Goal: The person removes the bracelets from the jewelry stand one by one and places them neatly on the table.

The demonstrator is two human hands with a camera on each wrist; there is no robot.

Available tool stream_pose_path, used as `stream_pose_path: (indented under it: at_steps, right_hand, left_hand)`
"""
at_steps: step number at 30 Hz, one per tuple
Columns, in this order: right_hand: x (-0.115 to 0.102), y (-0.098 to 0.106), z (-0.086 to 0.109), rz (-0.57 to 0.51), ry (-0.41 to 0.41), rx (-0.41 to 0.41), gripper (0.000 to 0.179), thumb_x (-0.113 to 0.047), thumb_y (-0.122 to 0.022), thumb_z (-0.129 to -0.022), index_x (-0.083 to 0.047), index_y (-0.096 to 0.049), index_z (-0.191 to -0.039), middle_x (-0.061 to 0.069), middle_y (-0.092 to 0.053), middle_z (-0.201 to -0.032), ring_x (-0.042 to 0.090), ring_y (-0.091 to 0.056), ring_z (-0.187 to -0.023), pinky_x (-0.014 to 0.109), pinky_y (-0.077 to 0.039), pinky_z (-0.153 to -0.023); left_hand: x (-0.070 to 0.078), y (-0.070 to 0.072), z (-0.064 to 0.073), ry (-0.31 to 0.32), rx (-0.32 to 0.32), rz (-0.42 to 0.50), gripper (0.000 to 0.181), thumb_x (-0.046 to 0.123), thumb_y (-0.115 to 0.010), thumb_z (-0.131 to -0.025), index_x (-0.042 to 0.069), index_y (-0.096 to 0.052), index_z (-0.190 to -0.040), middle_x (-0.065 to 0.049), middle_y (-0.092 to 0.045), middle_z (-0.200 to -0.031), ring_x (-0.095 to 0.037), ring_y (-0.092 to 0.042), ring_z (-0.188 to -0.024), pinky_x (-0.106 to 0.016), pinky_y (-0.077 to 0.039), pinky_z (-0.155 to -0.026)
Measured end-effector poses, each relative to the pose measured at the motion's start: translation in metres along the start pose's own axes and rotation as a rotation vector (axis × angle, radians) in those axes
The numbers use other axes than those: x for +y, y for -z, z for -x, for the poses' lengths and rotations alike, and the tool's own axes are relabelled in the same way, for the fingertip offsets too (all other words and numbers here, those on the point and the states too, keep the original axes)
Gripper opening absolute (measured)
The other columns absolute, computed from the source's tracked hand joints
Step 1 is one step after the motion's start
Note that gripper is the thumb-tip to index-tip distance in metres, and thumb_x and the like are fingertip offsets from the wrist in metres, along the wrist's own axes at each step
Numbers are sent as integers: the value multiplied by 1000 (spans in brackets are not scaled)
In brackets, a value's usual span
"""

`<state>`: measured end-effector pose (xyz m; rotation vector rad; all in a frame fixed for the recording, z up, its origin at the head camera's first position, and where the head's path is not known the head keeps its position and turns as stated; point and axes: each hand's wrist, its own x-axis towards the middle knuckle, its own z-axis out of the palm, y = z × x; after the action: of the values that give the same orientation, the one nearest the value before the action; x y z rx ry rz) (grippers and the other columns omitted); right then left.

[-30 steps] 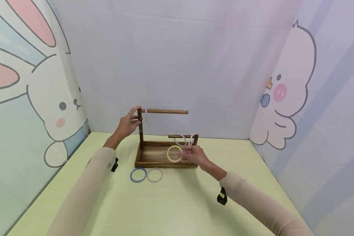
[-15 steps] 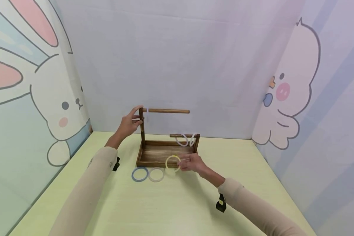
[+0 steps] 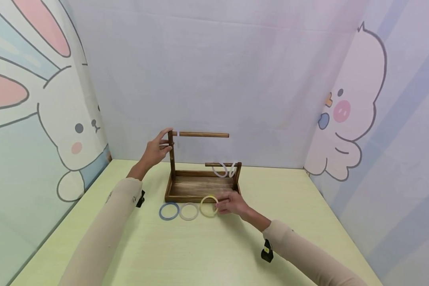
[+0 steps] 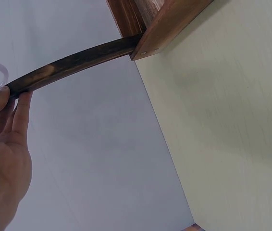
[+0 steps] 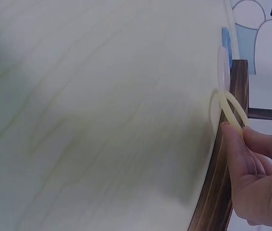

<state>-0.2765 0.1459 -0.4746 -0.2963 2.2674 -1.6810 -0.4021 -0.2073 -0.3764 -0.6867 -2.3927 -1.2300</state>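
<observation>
With thumb and fingertips my left hand (image 3: 153, 152) grips the top of the tall post (image 3: 171, 161) of a dark wooden rack; the left wrist view shows the fingers (image 4: 23, 113) against the wood. My right hand (image 3: 233, 203) pinches the right side of a yellow ring (image 3: 208, 216) in front of the rack's tray (image 3: 186, 199). Seen from the right wrist, the ring (image 5: 228, 109) is tilted close to the table top. Left of it, a whitish translucent ring (image 3: 189, 219) and a blue ring (image 3: 169, 219) lie in a row.
A pale ring (image 3: 178, 134) hangs on the upper bar (image 3: 203, 134) near the post. Two pale rings, one of them a whitish ring (image 3: 226, 174), hang from the lower bar (image 3: 211, 164) at right. Printed cloth walls (image 3: 214, 79) surround the light table (image 3: 186, 254).
My right hand has carried the yellow ring down and towards me, from over the tray to just above or on the table beside the translucent ring. My left hand keeps its grip on the post.
</observation>
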Motion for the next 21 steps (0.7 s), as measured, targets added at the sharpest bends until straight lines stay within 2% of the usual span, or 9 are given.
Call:
stream_pose_path:
  at_steps: [9,15,21]
  right_hand:
    - [6,-4,2,-36,12,-21,37,5,-68,-97,14,-63,-132,32,-72,-110,37,-76,-96,41,-66,-80]
    - [10,-5,3,-56,11,-25,37,2,-70,-98,14,-63,-133,31,-73,-110,34,-77,-93,41,-66,-81]
    - [17,-6,4,-42,31,25,34,0,-72,-96,13,-67,-128,26,-75,-106,29,-78,-89,38,-66,-77]
  left_hand:
    - [1,0,2,-13,2,6,80,-10,-63,-99,29,-34,-162,-30,-64,-133,-45,-63,-126,-54,-59,-97]
    - [3,0,2,8,-5,21,79,-10,-63,-99,28,-34,-162,-29,-65,-132,-43,-63,-126,-53,-59,-97]
    - [3,1,2,3,-1,13,79,-10,-63,-99,27,-34,-162,-29,-67,-130,-42,-64,-125,-52,-59,-97]
